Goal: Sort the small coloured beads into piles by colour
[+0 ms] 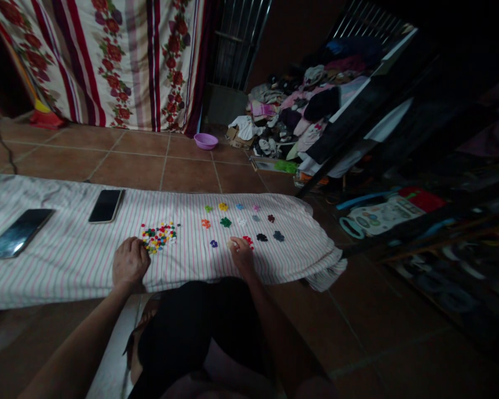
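Note:
A mixed pile of small bead-like pieces (160,237) in many colours lies on the striped cloth (191,266). My left hand (130,260) rests at its left edge, palm down with fingers curled in; whatever is under them is hidden. Further right, small single-colour heaps sit apart, among them orange (206,223), dark green (225,222), yellow (223,206), purple-blue (213,244) and black (261,238). My right hand (242,254) is pinched over the cloth beside the red heap (248,241), partly covering it. A pale spot shows at its fingertips, too small to make out.
Two phones, one nearer (19,234) and one further off (106,206), lie left on the cloth. The cloth's right end (326,260) hangs over the edge. Beyond are a pink basin (206,141), a floral curtain (125,66) and heaped clothes (299,105).

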`<act>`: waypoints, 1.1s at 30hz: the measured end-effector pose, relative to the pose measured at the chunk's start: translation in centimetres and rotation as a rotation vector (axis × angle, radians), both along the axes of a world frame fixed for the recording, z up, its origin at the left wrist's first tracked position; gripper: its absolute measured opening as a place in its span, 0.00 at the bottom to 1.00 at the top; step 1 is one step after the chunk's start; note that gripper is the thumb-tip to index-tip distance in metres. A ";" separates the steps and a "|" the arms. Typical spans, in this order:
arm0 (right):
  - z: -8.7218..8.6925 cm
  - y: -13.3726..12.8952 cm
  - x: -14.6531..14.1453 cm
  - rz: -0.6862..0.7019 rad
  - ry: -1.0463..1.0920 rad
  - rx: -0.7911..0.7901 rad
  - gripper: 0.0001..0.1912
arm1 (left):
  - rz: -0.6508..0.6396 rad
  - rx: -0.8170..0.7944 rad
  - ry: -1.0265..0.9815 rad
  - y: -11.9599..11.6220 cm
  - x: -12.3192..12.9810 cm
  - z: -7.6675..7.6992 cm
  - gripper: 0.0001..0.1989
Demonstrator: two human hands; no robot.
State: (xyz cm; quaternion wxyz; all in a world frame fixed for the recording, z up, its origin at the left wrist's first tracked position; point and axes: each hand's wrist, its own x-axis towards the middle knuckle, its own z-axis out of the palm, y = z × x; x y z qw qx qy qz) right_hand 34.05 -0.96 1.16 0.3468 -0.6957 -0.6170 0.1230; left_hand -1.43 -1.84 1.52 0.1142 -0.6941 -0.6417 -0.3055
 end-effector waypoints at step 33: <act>2.8 -0.1 -20.1 0.656 -0.112 -0.138 0.14 | 0.078 -0.063 -0.222 0.6 0.0 -1.4 0.11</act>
